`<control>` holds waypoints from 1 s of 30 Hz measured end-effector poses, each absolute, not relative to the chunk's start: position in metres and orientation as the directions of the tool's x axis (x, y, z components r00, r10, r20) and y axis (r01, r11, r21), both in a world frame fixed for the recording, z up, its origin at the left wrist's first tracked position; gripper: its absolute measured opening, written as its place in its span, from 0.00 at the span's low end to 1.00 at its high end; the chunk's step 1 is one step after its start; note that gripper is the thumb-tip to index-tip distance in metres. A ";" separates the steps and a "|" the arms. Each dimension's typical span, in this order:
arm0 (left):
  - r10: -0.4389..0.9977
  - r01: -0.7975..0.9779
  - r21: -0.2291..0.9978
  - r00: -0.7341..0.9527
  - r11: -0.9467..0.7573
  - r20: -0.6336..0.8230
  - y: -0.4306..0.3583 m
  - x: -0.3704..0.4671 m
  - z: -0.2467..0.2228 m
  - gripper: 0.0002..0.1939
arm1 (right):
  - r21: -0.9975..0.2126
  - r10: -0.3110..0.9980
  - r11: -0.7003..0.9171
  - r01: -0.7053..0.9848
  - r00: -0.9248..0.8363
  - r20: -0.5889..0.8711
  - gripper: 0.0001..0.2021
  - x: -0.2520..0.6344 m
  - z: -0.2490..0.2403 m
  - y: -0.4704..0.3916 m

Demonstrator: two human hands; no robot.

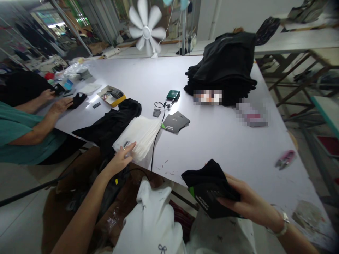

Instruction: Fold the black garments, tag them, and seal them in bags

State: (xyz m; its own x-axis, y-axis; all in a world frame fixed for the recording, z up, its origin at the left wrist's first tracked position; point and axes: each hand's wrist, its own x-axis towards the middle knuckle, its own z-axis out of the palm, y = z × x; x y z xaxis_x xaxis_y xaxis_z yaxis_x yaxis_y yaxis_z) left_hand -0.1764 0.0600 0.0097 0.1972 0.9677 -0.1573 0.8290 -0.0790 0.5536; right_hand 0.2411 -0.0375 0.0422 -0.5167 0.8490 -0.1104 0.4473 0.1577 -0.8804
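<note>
My right hand (246, 201) grips a folded black cloth item (209, 173) together with a dark printed card (208, 201) that has a green corner. They are held tilted at the table's front edge. At the left, my left hand (122, 160) rests with fingers apart on a stack of whitish translucent bags (143, 132); it touches the top bag near a small dark print. Just behind these bags lie several more of the dark cards (176, 122). Black fabric (111, 123) is bunched beside the bags on their left.
A tall pile of black cloth (225, 60) stands at the back right. Pink thread snips (286, 158) lie near the right edge. A green device (173, 94) with a cable, a yellow-edged box (112, 96) and a fan (146, 32) stand farther back. A co-worker's hands (62, 104) handle black cloth at left.
</note>
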 end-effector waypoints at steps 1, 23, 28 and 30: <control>0.963 0.815 0.575 0.205 -0.071 -0.172 0.058 -0.175 0.013 0.29 | -0.882 0.851 0.157 0.445 -0.515 -0.108 0.23 0.242 0.041 -0.038; 0.869 0.626 0.767 0.448 -0.136 -0.211 0.067 -0.082 0.098 0.13 | -0.924 0.885 -0.072 0.374 -0.403 -0.232 0.16 0.259 0.041 -0.047; 0.734 0.567 0.758 0.656 -0.322 -0.179 0.097 -0.020 0.113 0.14 | -0.927 0.914 -0.276 0.252 -0.228 -0.335 0.18 0.284 0.046 -0.062; 0.654 0.584 0.673 0.731 -0.454 -0.193 0.118 0.004 0.106 0.14 | -0.925 0.891 -0.333 0.185 -0.260 -0.373 0.18 0.291 0.048 -0.066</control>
State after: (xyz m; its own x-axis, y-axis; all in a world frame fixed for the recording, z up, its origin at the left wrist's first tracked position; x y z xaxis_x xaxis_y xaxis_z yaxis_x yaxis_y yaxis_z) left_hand 0.0040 0.1177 0.1060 0.7314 0.6540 -0.1934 0.5839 -0.4539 0.6730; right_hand 0.2910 -0.0655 0.0475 -0.2598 0.8908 -0.3727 0.1855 -0.3327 -0.9246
